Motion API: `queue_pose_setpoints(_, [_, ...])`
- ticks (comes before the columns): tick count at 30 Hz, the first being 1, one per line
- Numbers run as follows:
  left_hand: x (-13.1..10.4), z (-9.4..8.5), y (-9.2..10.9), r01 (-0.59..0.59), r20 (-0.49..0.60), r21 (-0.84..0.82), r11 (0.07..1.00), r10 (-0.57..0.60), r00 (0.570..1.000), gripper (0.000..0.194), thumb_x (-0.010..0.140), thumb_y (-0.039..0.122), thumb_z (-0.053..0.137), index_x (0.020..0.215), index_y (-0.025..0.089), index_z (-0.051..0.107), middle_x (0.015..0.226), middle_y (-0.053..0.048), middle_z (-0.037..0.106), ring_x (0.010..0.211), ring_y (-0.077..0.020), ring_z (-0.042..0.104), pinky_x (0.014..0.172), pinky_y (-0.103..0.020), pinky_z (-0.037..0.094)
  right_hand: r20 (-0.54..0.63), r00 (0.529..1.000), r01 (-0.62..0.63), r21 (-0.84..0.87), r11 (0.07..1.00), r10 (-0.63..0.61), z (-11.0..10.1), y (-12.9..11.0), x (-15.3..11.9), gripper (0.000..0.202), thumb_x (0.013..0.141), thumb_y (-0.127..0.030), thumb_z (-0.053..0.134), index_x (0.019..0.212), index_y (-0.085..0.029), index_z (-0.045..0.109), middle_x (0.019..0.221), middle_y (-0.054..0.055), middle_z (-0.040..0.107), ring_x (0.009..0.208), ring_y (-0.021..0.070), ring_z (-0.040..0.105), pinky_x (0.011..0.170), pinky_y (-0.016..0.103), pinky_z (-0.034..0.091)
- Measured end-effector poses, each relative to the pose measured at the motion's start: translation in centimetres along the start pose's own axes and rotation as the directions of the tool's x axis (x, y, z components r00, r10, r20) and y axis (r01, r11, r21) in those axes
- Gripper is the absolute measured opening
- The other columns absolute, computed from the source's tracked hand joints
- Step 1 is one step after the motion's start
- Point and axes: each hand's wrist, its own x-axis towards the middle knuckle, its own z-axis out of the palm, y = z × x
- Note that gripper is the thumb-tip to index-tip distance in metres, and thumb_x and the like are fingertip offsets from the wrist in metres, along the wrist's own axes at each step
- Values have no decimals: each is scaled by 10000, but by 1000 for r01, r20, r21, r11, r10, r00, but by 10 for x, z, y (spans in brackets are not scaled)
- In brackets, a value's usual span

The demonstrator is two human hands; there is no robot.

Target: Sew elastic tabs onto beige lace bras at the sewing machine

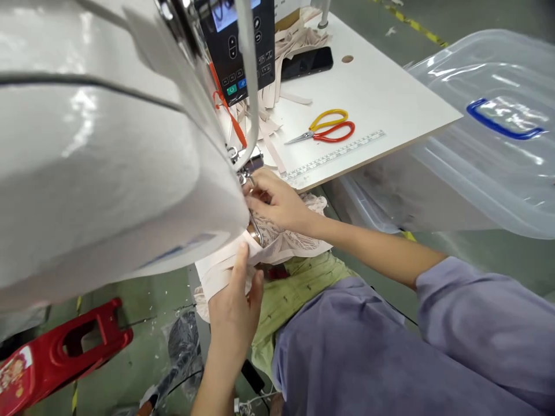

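Note:
A pale pink lace garment piece (299, 240) with a smooth fabric band (217, 268) lies under the head of a white sewing machine (108, 173). My right hand (280, 202) is closed, its thumb and fingers pinched together beside the machine's metal needle parts (249, 167). It bears on the lace there; the fingertips are partly hidden. My left hand (234, 312) rests on the band, index finger stretched flat along it and thumb apart. Its other fingers hardly show. A curved metal guide (255, 230) sits between my hands. The machine head hides the stitching point.
On the white table (390, 98) lie scissors (329, 127) with yellow and red handles, a clear ruler (338, 153), a black phone (307, 62) and fabric strips (299, 34). A control panel (243, 52) stands behind. Clear plastic bin (489, 173) at right; red stool (65, 352) lower left.

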Motion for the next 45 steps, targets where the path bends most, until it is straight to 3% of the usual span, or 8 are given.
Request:
queue_pose_setpoints(6, [1,-5,-1,8,-15,-16,1000,-8,1000,492,998,316,539,1468,181,494,828,-74,716,671,-189,666,479,-217,351,-25,998,-53,16,998,54,-7,6,-10,104,931,-302,632,938,-201,652,1046,39,627,753,119,547,650,269,446])
queue_pose_setpoints(19, [8,2,8,-12,-5,-22,1000,12,1000,528,997,292,549,1510,222,446,999,-103,751,743,-195,696,573,-241,462,-12,996,-93,51,994,94,-12,-5,-16,98,938,-294,615,924,-202,645,1043,59,638,840,157,577,670,288,452])
queue_pose_setpoints(26, [11,2,9,-35,-24,-20,999,34,999,538,989,283,561,1510,216,446,1183,-163,720,962,-253,716,726,-299,546,-13,992,-121,108,987,123,-11,-10,-22,102,933,-275,601,946,-192,657,1047,68,636,844,160,586,706,300,470])
queue_pose_setpoints(29, [8,5,9,-16,-23,-39,999,15,1000,615,981,297,579,1550,198,366,1213,-189,700,963,-266,718,761,-336,562,6,990,-140,132,981,140,-11,-11,-25,112,939,-280,593,962,-193,661,1055,68,635,862,165,588,719,301,474])
queue_pose_setpoints(33, [4,10,10,31,-108,-63,998,-38,993,835,952,386,619,1608,134,170,1411,-304,547,1183,-386,642,870,-480,563,14,983,-185,164,969,186,-9,-13,-31,137,942,-313,592,989,-198,648,1043,59,634,833,156,581,697,290,462])
queue_pose_setpoints(40, [-2,15,22,153,-37,-114,982,-158,987,894,971,426,577,1621,98,58,1190,-305,679,783,-339,751,633,-434,592,11,958,-282,252,926,288,-7,-27,-58,286,895,-411,660,1054,-182,598,1012,55,640,916,181,613,802,317,489])
queue_pose_setpoints(42, [-8,24,37,90,-52,-125,988,-97,994,899,976,407,571,1620,95,27,1282,-328,630,964,-384,742,712,-462,608,65,963,-270,247,931,262,-9,-34,-73,314,887,-437,672,1058,-178,619,1020,61,656,924,191,619,832,330,495])
queue_pose_setpoints(45, [-26,42,63,-68,-90,-156,985,54,994,952,956,404,602,1621,115,-15,1552,-340,371,1405,-444,459,1008,-568,524,149,945,-323,272,906,292,-16,-42,-96,276,936,-426,616,1047,-178,668,990,54,686,897,187,628,803,314,498])
